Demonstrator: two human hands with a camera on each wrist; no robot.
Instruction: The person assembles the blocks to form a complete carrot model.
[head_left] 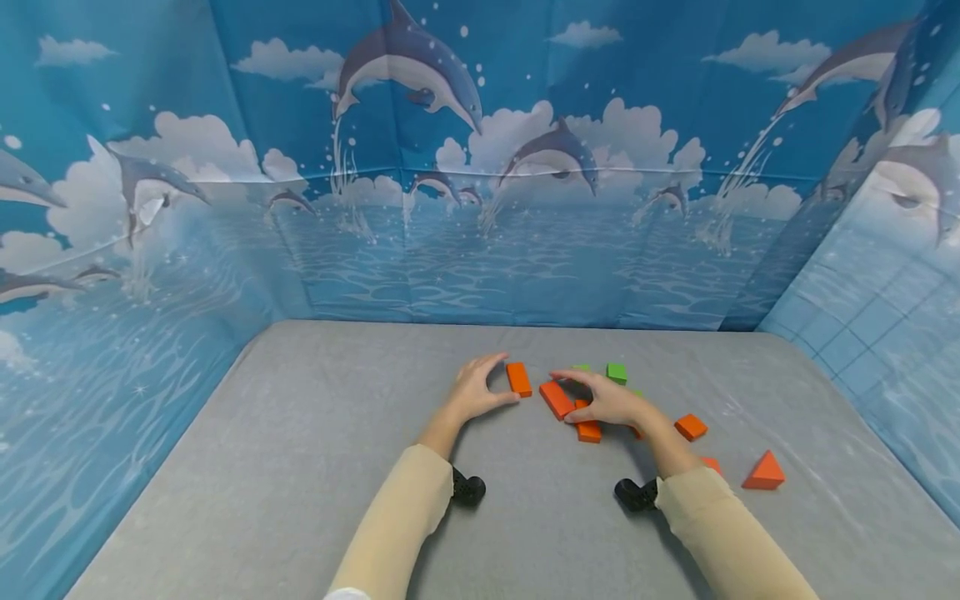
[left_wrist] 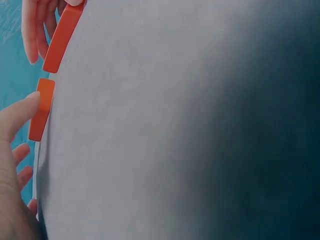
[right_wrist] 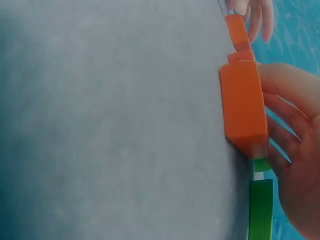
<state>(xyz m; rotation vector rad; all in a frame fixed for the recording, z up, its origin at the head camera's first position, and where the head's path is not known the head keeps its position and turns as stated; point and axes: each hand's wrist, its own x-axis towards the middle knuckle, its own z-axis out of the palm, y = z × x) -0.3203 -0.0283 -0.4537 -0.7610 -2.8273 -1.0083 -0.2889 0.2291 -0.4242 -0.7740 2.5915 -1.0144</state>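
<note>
My left hand [head_left: 474, 392] curves around an orange block [head_left: 519, 379], its thumb at the near end and a fingertip by the far end. In the left wrist view the thumb touches that block [left_wrist: 43, 110]. Just to the right, my right hand [head_left: 609, 398] pinches a red-orange block [head_left: 555, 401] between thumb and fingers, seen slanted in the left wrist view [left_wrist: 64, 37]. A small gap separates the two blocks. Partly under the right thumb stands another orange block [head_left: 589, 432], large in the right wrist view [right_wrist: 244, 102].
Green blocks [head_left: 617, 373] sit beyond the right hand, partly hidden by it. On the right lie an orange block [head_left: 691, 427], an orange triangular block [head_left: 765, 472] and one partly behind the sleeve [head_left: 731, 525]. A dolphin-print curtain [head_left: 480, 250] encloses the grey table [head_left: 337, 433].
</note>
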